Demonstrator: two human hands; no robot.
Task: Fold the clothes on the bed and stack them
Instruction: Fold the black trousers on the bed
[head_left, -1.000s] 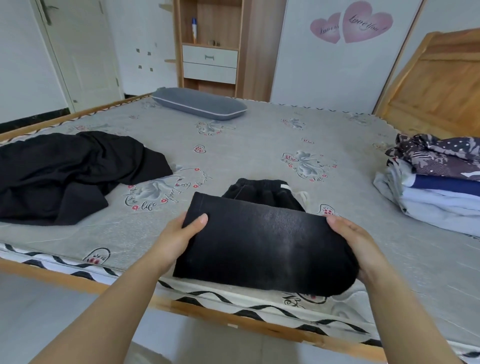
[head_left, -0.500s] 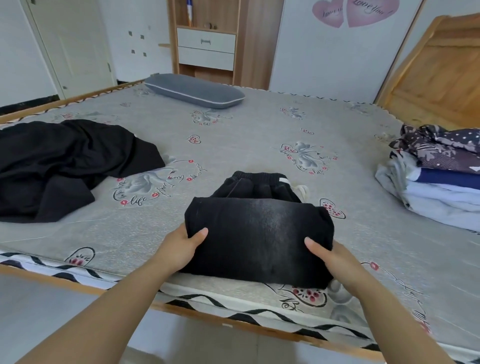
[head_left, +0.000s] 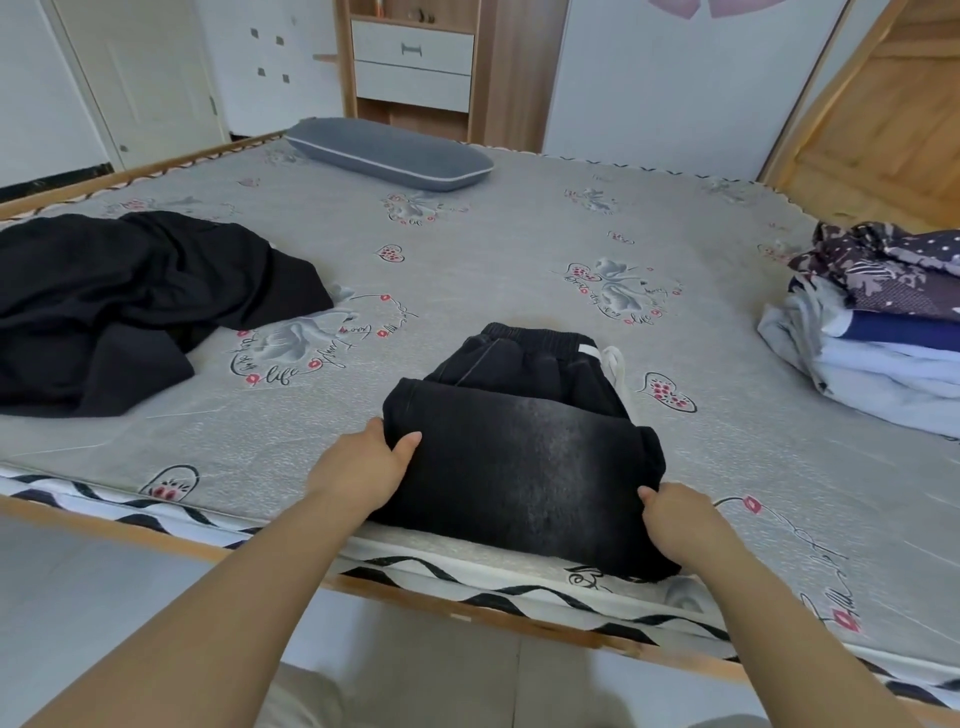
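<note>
Black faded trousers (head_left: 524, 462) lie folded near the front edge of the bed (head_left: 493, 270), their elastic waistband pointing away from me. My left hand (head_left: 363, 467) grips the fold's left edge, thumb on top and fingers tucked under. My right hand (head_left: 675, 519) grips the near right corner, thumb on the cloth. A crumpled black garment (head_left: 135, 301) lies unfolded at the left. A stack of folded clothes (head_left: 878, 332) sits at the right edge, with dark patterned pieces on top of blue and white ones.
A grey pillow (head_left: 389, 153) lies at the far side of the bed. A wooden headboard (head_left: 883, 119) rises at the right. Behind the bed stand a wooden drawer unit (head_left: 413, 62) and a white door (head_left: 140, 78). The bed's wooden front rail (head_left: 467, 608) runs below my hands.
The lower part of the trousers has been folded up over the waistband part and laid down on the bed. My right hand moved from the far right side to the near right corner.
</note>
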